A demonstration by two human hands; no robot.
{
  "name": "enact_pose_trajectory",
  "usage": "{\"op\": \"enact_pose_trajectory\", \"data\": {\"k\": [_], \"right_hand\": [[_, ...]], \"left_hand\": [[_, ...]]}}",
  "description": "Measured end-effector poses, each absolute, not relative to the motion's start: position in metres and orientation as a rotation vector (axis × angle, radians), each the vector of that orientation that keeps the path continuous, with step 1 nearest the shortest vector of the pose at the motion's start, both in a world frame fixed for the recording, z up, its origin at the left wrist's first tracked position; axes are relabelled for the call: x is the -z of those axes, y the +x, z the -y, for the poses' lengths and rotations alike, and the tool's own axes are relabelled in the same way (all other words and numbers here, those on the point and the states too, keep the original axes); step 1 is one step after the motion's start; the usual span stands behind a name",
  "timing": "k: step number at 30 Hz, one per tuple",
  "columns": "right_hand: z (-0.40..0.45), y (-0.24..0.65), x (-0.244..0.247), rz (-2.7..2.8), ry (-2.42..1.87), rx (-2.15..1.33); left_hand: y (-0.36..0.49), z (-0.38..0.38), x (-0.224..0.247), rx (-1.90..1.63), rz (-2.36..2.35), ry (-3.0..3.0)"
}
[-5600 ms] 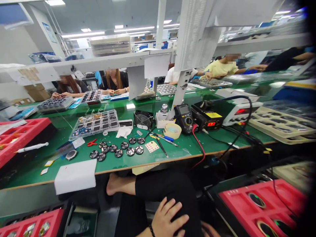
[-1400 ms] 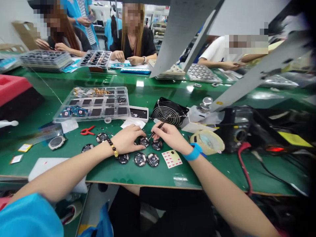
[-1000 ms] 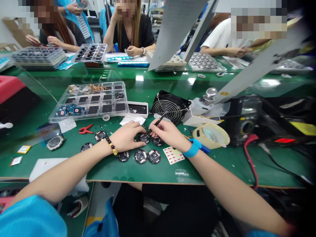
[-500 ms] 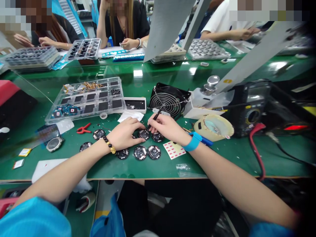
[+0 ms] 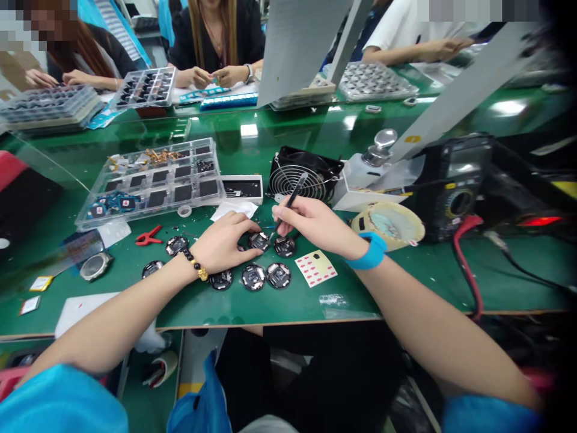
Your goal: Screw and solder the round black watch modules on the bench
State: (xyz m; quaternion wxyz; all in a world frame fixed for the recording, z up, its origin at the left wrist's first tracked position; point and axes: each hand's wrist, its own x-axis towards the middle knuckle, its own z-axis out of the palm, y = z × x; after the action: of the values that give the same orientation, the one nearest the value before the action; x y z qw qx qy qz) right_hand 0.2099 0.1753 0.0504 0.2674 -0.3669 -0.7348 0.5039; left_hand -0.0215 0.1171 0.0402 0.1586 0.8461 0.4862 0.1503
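My left hand (image 5: 220, 243) sits on the green bench mat (image 5: 315, 300), with thumb and fingers around a round black circuit board (image 5: 260, 241). My right hand (image 5: 318, 222) grips a slim black pick (image 5: 292, 197), and its tip reaches down to the same board's right edge. Another round board (image 5: 285, 246) lies just right of it. Below my hands are several matching boards, including one (image 5: 253, 277) near the left thumb. Part of the held board is hidden by my fingers.
A clear compartment tray (image 5: 148, 186) stands behind my left hand, next to a black fan (image 5: 302, 174). A tape roll (image 5: 387, 222), a multimeter (image 5: 451, 186) and red-dotted stickers (image 5: 315, 269) lie to the right. Co-workers sit across the bench.
Since the first frame, my hands have moved from my lap onto the boards. Over the last second the view has tilted, and the pick now stands more upright in my right hand.
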Motion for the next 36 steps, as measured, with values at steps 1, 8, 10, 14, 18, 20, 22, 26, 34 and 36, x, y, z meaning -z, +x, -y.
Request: {"op": "enact_pose_trajectory", "data": {"k": [1,8,10,14,18,20,22,26,34,36], "right_hand": [[-0.176,0.215,-0.055,2.043,-1.021,-1.323],[-0.176,0.232,-0.072,2.251,-1.186,-1.091],[-0.175,0.229,-0.073,2.273,-1.216,-1.073],[-0.174,0.224,-0.075,2.324,-1.274,-1.038],[-0.174,0.223,-0.076,2.361,-1.291,-1.009],[-0.175,0.225,-0.076,2.386,-1.255,-0.992],[-0.175,0.227,-0.076,2.404,-1.234,-0.980],[-0.177,0.230,-0.074,2.403,-1.241,-0.983],[-0.180,0.230,-0.072,2.342,-1.200,-1.100],[-0.180,0.229,-0.073,2.302,-1.204,-1.168]], "left_hand": [[-0.021,-0.116,-0.041,-0.444,-1.385,2.437],[-0.011,-0.105,-0.044,-0.501,-1.039,2.652],[-0.008,-0.103,-0.043,-0.467,-0.982,2.679],[-0.007,-0.104,-0.039,-0.413,-0.963,2.671],[-0.009,-0.106,-0.039,-0.409,-0.975,2.639],[-0.009,-0.106,-0.039,-0.417,-0.971,2.634],[-0.009,-0.106,-0.038,-0.428,-0.966,2.634],[-0.009,-0.106,-0.036,-0.406,-0.963,2.634],[0.002,-0.109,-0.035,-0.499,-1.033,2.553],[0.006,-0.110,-0.033,-0.527,-1.055,2.541]]}}
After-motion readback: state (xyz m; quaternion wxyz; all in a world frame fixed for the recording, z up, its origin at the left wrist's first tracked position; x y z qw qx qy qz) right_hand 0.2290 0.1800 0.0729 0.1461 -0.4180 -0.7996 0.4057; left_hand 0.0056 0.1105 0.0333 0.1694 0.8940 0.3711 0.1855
